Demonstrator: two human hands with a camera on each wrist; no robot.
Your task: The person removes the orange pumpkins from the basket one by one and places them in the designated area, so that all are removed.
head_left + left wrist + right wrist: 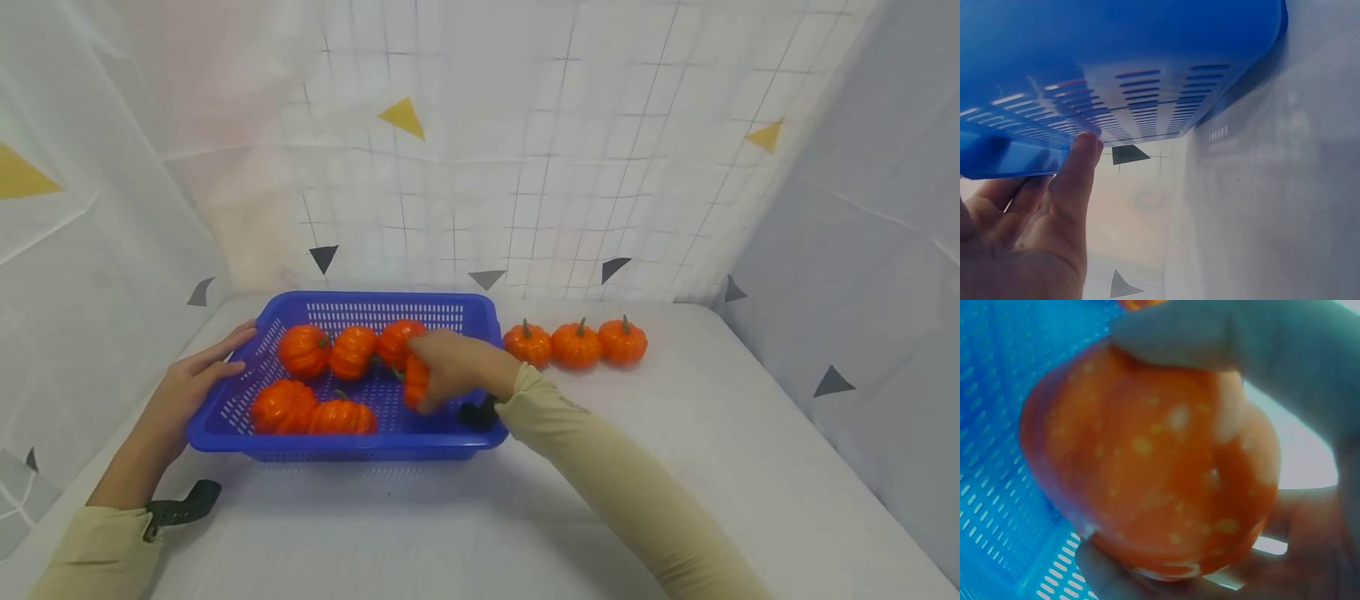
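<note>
A small orange pumpkin is gripped in my right hand, inside the right part of a blue plastic basket. In the right wrist view the thumb and fingers curl round this pumpkin, which fills most of the picture. Several more pumpkins lie in the basket, some along its back and others at the front left. My left hand holds the basket's left rim. In the left wrist view, one finger of the left hand reaches the slotted outer wall, while others pass behind the rim.
Three similar pumpkins stand in a row just right of the basket, stems up. The white-covered table is bounded by white sheets at the back and sides, marked with coloured triangles.
</note>
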